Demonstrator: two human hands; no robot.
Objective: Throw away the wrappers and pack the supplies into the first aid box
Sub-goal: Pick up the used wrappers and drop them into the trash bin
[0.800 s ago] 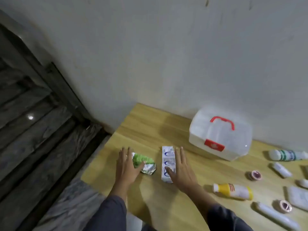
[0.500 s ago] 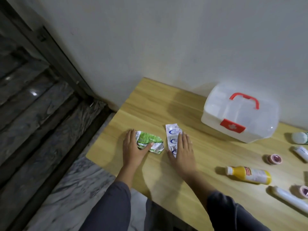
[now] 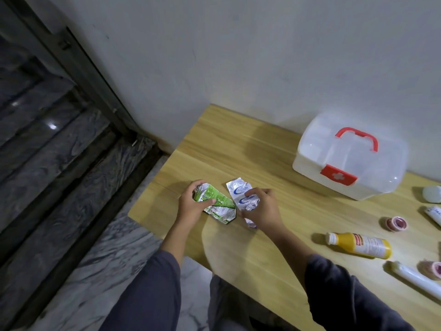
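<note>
Left hand: my left hand (image 3: 191,206) has its fingers (image 3: 202,202) curled round the crumpled green-and-silver foil wrapper (image 3: 216,204), whose lower end rests on the pale wooden counter (image 3: 238,149).
Right hand: my right hand (image 3: 262,211) has its fingers (image 3: 256,193) clamped on the silver foil wrapper with blue ovals (image 3: 242,199), just beside the green one.
Box: the translucent white plastic first aid box with a red handle (image 3: 349,158) stands shut, well apart at the wall.
Supplies: the yellow plastic bottle (image 3: 360,244), the pink tape roll (image 3: 395,223) and the white tube (image 3: 416,280) lie loose to my right.
Risk, slip: foil is slick and springy; I judge a loose pinch could let one wrapper slide out over the near counter edge to the marble floor (image 3: 95,271).
Risk, bin: no bin is in view, so I may turn blindly and drop one.
Risk, sweep: swinging back, my sleeve could roll the bottle off.
</note>
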